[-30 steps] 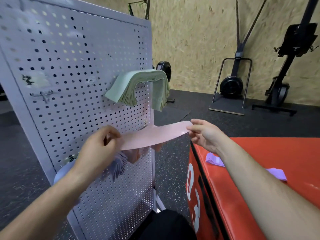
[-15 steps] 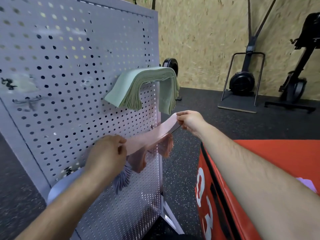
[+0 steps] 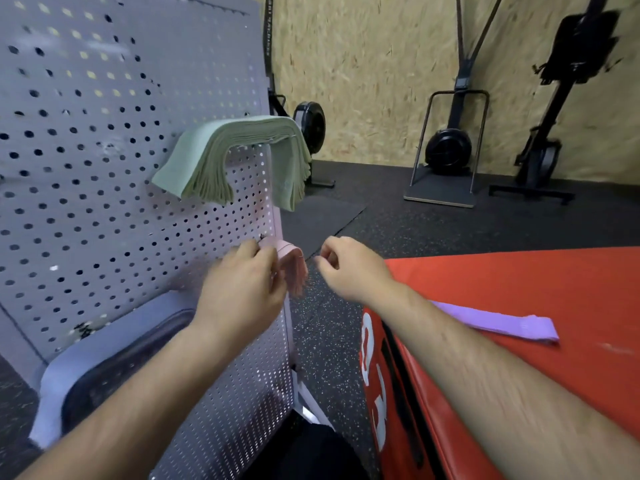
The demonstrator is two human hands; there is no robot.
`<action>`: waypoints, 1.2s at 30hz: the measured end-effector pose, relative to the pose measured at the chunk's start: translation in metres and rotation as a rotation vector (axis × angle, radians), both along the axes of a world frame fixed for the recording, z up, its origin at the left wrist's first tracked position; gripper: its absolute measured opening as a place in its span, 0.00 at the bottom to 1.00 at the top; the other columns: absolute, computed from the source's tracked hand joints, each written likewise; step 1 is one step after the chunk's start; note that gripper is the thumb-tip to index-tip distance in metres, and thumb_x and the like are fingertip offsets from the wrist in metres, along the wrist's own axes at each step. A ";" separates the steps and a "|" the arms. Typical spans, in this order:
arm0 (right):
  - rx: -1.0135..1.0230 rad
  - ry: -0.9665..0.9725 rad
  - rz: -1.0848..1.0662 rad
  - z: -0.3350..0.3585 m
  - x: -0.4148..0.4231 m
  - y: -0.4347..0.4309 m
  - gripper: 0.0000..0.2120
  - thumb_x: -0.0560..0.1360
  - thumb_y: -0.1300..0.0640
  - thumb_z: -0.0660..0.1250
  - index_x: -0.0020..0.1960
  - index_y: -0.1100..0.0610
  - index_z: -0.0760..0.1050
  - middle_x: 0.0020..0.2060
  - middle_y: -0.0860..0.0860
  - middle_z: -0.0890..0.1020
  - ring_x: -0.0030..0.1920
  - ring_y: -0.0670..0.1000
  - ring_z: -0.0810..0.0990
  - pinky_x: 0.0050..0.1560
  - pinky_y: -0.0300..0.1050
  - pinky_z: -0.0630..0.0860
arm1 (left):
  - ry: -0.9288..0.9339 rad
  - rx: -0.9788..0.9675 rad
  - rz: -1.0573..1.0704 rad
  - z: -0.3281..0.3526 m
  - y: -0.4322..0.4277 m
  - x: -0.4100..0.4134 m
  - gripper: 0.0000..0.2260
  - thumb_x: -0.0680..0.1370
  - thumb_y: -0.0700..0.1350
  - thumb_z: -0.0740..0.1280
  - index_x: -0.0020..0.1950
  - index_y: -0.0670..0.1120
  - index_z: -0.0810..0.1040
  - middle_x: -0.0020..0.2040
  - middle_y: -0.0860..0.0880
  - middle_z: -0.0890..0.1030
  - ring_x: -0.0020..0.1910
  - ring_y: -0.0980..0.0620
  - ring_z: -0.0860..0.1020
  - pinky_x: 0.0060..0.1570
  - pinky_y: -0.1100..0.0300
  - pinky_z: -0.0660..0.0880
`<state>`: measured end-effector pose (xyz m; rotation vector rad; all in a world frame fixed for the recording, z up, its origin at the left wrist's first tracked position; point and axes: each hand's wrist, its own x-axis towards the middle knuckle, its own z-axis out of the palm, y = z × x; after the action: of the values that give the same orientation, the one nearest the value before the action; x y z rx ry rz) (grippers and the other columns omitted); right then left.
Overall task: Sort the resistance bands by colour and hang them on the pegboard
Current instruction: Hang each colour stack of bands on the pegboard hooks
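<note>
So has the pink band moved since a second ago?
Yes. The pink band moved toward the pegboard: now it hangs at its right edge, below the green bands, pinched by the left hand.

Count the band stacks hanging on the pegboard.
3: green stack up top; pink stack right edge, at the left hand; lilac stack lower left, partly behind the left forearm. Others may be hidden.

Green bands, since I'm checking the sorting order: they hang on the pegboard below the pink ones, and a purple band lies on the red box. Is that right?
Not quite. The head view shows the green bands hanging above the pink bands on the pegboard, not below them. The purple band does lie on the red box.
</note>
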<state>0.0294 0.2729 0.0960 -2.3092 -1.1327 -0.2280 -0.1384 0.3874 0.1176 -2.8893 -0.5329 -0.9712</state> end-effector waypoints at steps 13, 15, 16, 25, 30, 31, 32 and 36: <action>-0.273 0.017 -0.313 -0.089 0.052 -0.213 0.14 0.79 0.51 0.59 0.62 0.51 0.74 0.58 0.53 0.78 0.61 0.58 0.75 0.58 0.54 0.73 | 0.302 -0.047 -0.450 -0.099 -0.163 0.194 0.14 0.68 0.48 0.62 0.51 0.47 0.78 0.46 0.46 0.75 0.44 0.40 0.77 0.40 0.50 0.73; -0.359 0.033 -0.363 -0.109 0.078 -0.236 0.14 0.80 0.52 0.57 0.63 0.53 0.74 0.61 0.54 0.77 0.63 0.58 0.73 0.61 0.54 0.71 | 0.394 -0.190 -0.480 -0.122 -0.181 0.225 0.17 0.72 0.48 0.64 0.60 0.48 0.76 0.54 0.47 0.75 0.52 0.42 0.77 0.50 0.50 0.73; -0.397 0.035 -0.383 -0.119 0.091 -0.244 0.14 0.81 0.53 0.56 0.63 0.54 0.74 0.61 0.54 0.76 0.63 0.59 0.72 0.61 0.54 0.70 | 0.438 -0.266 -0.493 -0.136 -0.188 0.238 0.19 0.72 0.47 0.66 0.63 0.48 0.74 0.57 0.47 0.74 0.55 0.43 0.76 0.53 0.51 0.73; -0.515 0.154 -0.298 -0.151 0.192 -0.247 0.23 0.83 0.51 0.56 0.77 0.52 0.62 0.76 0.52 0.65 0.75 0.55 0.63 0.73 0.52 0.58 | 0.453 -0.344 -0.471 -0.204 -0.181 0.311 0.23 0.82 0.53 0.58 0.76 0.49 0.64 0.75 0.49 0.67 0.75 0.48 0.63 0.71 0.50 0.59; -0.682 0.180 -0.276 -0.131 0.214 -0.226 0.24 0.76 0.50 0.65 0.70 0.56 0.69 0.67 0.56 0.73 0.67 0.59 0.72 0.66 0.50 0.68 | 0.505 -0.285 -0.412 -0.198 -0.178 0.326 0.21 0.77 0.53 0.65 0.70 0.52 0.70 0.64 0.48 0.72 0.65 0.46 0.70 0.63 0.52 0.63; -0.720 0.218 -0.286 -0.126 0.218 -0.222 0.23 0.75 0.50 0.65 0.68 0.57 0.71 0.66 0.57 0.74 0.65 0.60 0.74 0.63 0.50 0.71 | 0.522 -0.277 -0.393 -0.194 -0.179 0.329 0.21 0.77 0.52 0.66 0.69 0.52 0.71 0.62 0.48 0.72 0.64 0.45 0.70 0.61 0.53 0.64; -0.752 0.264 -0.295 -0.121 0.220 -0.219 0.22 0.74 0.51 0.65 0.66 0.57 0.72 0.65 0.58 0.76 0.64 0.61 0.75 0.61 0.50 0.74 | 0.533 -0.275 -0.382 -0.192 -0.181 0.331 0.19 0.76 0.51 0.66 0.67 0.52 0.72 0.61 0.47 0.72 0.62 0.44 0.70 0.59 0.53 0.64; -0.804 0.255 -0.290 -0.112 0.220 -0.213 0.18 0.73 0.52 0.66 0.61 0.56 0.75 0.61 0.58 0.78 0.61 0.61 0.77 0.53 0.49 0.76 | 0.530 -0.277 -0.401 -0.185 -0.184 0.332 0.14 0.72 0.44 0.66 0.58 0.49 0.74 0.57 0.45 0.70 0.56 0.42 0.70 0.57 0.51 0.69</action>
<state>0.2498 0.0603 -0.0159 -3.0812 -0.8368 0.4994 0.1935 0.2038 -0.0670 -3.3824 -0.0484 -0.1123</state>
